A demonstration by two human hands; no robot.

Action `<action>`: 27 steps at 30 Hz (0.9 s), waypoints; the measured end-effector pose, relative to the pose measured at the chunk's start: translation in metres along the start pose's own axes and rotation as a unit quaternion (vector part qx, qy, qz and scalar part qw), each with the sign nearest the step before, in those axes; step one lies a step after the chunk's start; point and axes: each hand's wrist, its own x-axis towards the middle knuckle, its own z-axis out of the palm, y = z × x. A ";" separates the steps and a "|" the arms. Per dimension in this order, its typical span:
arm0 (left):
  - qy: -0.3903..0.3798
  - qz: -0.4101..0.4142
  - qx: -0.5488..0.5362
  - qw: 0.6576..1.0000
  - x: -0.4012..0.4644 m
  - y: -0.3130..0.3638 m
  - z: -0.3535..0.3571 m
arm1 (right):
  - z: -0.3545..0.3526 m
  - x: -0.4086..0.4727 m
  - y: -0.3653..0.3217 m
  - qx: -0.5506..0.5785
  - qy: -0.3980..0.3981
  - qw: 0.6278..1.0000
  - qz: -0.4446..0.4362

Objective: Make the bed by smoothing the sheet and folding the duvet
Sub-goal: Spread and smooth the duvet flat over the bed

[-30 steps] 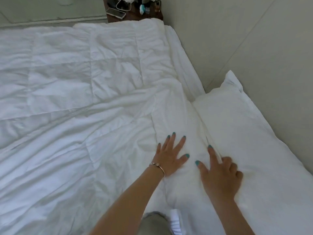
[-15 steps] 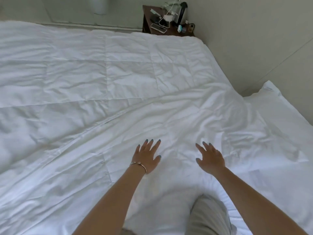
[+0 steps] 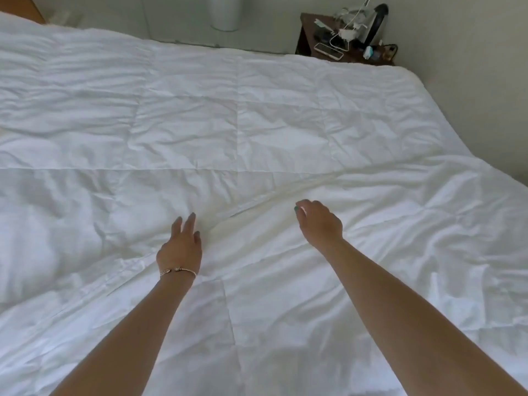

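The white duvet (image 3: 257,132) is spread over the whole bed but is still wrinkled and not folded, and nothing is held by the left hand (image 3: 180,247) or right hand (image 3: 320,221), whose fingers are loose.

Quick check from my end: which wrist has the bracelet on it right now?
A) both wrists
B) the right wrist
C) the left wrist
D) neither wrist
C: the bracelet sits just behind the left hand, which reaches over the duvet, while the wrist behind the right hand is bare.
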 end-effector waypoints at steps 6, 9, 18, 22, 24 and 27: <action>0.084 -0.123 -0.030 0.988 0.031 -0.012 0.026 | 0.001 0.103 0.021 -0.124 -0.002 0.992 -0.034; 0.171 -0.143 -0.077 0.972 0.040 -0.009 0.031 | 0.004 0.138 0.030 -0.145 -0.077 0.986 -0.025; 0.314 -0.010 -0.108 0.943 0.111 0.050 -0.042 | -0.008 0.193 0.067 -0.008 0.053 0.998 -0.033; 0.198 0.058 -0.022 0.978 0.177 0.093 -0.067 | -0.020 0.219 0.077 0.182 -0.010 0.983 -0.008; 0.080 -0.033 0.040 0.995 0.192 0.098 -0.039 | -0.010 0.213 0.089 0.262 -0.052 0.962 -0.051; 0.081 -0.085 0.059 0.991 0.175 0.131 0.022 | 0.003 0.195 0.118 0.121 0.124 0.976 -0.132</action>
